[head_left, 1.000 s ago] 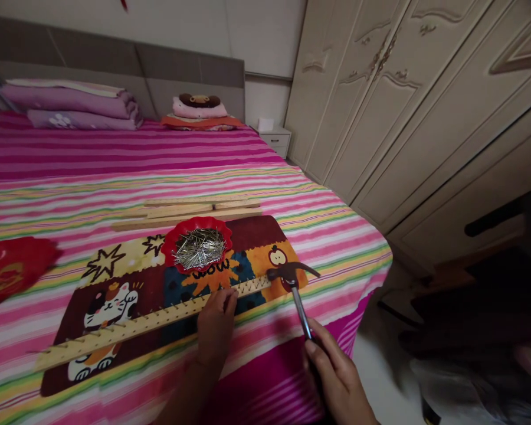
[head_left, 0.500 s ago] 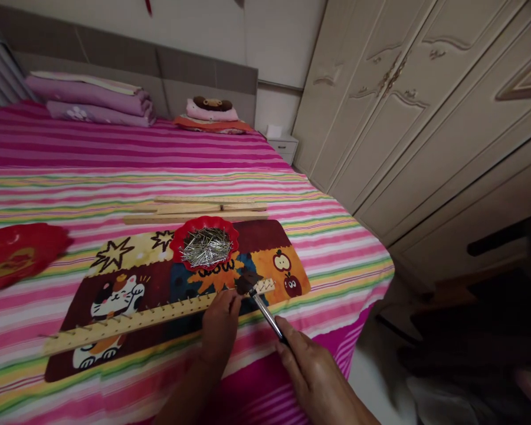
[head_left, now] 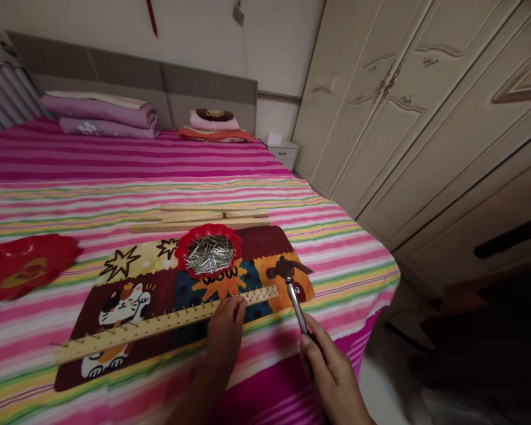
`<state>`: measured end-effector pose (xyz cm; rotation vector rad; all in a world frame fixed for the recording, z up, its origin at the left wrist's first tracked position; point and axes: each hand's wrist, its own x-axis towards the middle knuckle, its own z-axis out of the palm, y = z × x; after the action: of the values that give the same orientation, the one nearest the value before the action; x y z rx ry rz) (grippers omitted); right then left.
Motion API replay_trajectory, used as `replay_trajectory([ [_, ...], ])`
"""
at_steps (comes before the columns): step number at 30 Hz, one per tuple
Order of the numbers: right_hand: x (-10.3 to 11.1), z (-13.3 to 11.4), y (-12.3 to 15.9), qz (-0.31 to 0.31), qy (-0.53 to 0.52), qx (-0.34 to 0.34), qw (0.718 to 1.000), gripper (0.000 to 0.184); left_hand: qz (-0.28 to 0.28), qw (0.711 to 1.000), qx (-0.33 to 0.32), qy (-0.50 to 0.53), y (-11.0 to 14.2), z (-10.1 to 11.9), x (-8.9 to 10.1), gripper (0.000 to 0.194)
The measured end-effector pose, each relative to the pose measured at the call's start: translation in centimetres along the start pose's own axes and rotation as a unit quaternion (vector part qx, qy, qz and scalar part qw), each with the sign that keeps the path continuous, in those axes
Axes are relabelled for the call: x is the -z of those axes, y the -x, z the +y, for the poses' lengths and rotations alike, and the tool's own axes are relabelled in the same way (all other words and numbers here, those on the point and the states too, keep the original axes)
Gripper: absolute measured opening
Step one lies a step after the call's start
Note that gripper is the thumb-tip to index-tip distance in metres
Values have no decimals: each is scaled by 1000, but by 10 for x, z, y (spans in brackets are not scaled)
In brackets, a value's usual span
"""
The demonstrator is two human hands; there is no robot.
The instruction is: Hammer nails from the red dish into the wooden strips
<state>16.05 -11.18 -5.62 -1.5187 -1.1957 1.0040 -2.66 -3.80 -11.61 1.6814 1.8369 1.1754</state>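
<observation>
A long pale wooden strip (head_left: 159, 323) with a row of nails standing along it lies across a printed mat (head_left: 159, 345). At its right end the nails are bent over in a crisscross. My left hand (head_left: 225, 330) is closed on the strip right of its middle; whether a nail is between its fingertips is hidden. My right hand (head_left: 330, 366) is wrapped round the handle of a claw hammer (head_left: 297, 304), its dark head raised above the mat's right part, apart from the strip. A red scalloped bowl (head_left: 182, 240) full of loose nails (head_left: 210, 254) sits behind the strip.
Several wooden strips (head_left: 199, 224) lie behind the bowl on the striped bedspread (head_left: 336, 239). A red plate (head_left: 48, 251) is at the left. Folded bedding (head_left: 106, 112) rests near the headboard (head_left: 124, 71). A wardrobe (head_left: 380, 136) stands beyond the bed's right edge.
The hammer head has moved right and up from beside my left fingertips, away from the strip. My left hand stays at the strip. The whole view has shifted slightly.
</observation>
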Motion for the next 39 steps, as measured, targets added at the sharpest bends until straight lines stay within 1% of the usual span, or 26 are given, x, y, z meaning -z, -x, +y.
replay_trajectory([
  [1, -2, 7, -2, 31, -42, -48, 997, 46, 4, 1000, 4, 4, 1, 0, 1, 18],
  [3, -7, 21, -7, 71, -130, -129, 981, 52, 5, 1000, 6, 8, 2, 1, 6, 18],
  [5, -12, 35, -12, 93, -207, -176, 958, 58, -1, 1000, -2, -1, 0, 5, 17, 19],
  [8, -16, 50, -15, 104, -286, -207, 930, 61, -5, 999, -19, -48, -15, 13, 46, 20],
  [9, -16, 54, -15, 103, -302, -213, 923, 61, -6, 997, -20, -76, -25, 15, 56, 21],
  [11, -17, 59, -15, 99, -324, -217, 916, 59, 14, 989, -22, -147, -49, 15, 74, 20],
  [13, -17, 62, -15, 96, -331, -215, 914, 60, -8, 974, -29, -225, -76, 12, 85, 21],
  [14, -17, 64, -15, 94, -333, -214, 914, 61, -26, 964, -32, -263, -88, 9, 88, 21],
  [16, -18, 67, -16, 89, -335, -211, 914, 62, -83, 943, -22, -321, -107, 5, 88, 19],
  [18, -18, 70, -17, 82, -338, -208, 914, 61, -128, 926, 6, -356, -119, 3, 84, 17],
  [19, -17, 71, -17, 79, -340, -207, 914, 61, -142, 919, 19, -367, -122, 3, 81, 16],
  [21, -17, 72, -17, 77, -342, -206, 913, 60, -155, 911, 28, -382, -125, 5, 75, 16],
  [25, -17, 70, -17, 79, -337, -211, 914, 57, -171, 907, 4, -386, -125, 8, 69, 19],
  [28, -17, 71, -18, 79, -341, -209, 913, 56, -174, 911, -7, -375, -126, 9, 70, 20],
  [31, -16, 75, -17, 75, -349, -209, 910, 58, -175, 918, -5, -357, -128, 9, 78, 19],
  [33, -16, 76, -17, 67, -354, -209, 909, 56, -168, 935, 9, -313, -128, 8, 85, 18],
  [35, -16, 76, -17, 65, -354, -208, 909, 53, -146, 964, 34, -218, -127, 6, 92, 16],
  [37, -16, 74, -17, 68, -352, -209, 910, 52, -124, 987, 76, -73, -122, 5, 98, 16],
  [38, -16, 73, -17, 71, -350, -210, 910, 53, -121, 988, 100, 2, -119, 6, 100, 18],
  [39, -16, 72, -18, 72, -350, -211, 910, 54, -124, 981, 126, 75, -115, 7, 102, 22],
])
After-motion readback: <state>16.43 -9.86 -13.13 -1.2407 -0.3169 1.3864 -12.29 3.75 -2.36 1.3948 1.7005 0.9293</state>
